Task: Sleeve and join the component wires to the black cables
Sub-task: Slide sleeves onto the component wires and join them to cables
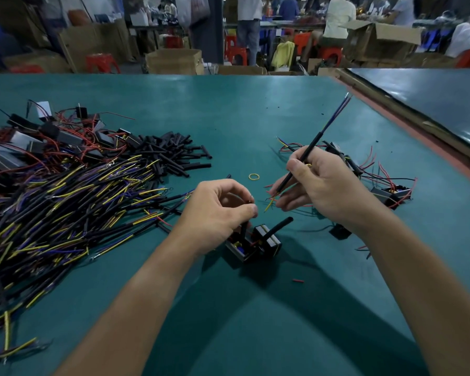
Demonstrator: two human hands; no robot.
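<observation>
My left hand [219,207] pinches a thin wire end rising from a small black component [251,244] that sits on the green table. A black sleeve sticks up from the component under that hand, and a second black sleeve [281,226] points up to the right. My right hand [314,183] grips a black cable [316,141] that slants up and away; its blue and purple cores fan out at the far end, and yellow and red cores poke out near my fingertips. The two hands are a short gap apart.
A big heap of black cables with yellow and purple ends [65,202] fills the left. Loose black sleeves [174,153] lie behind it. Finished components with red wires [385,191] lie right. A yellow rubber band [254,176] sits mid-table. The table edge [418,131] runs along the right.
</observation>
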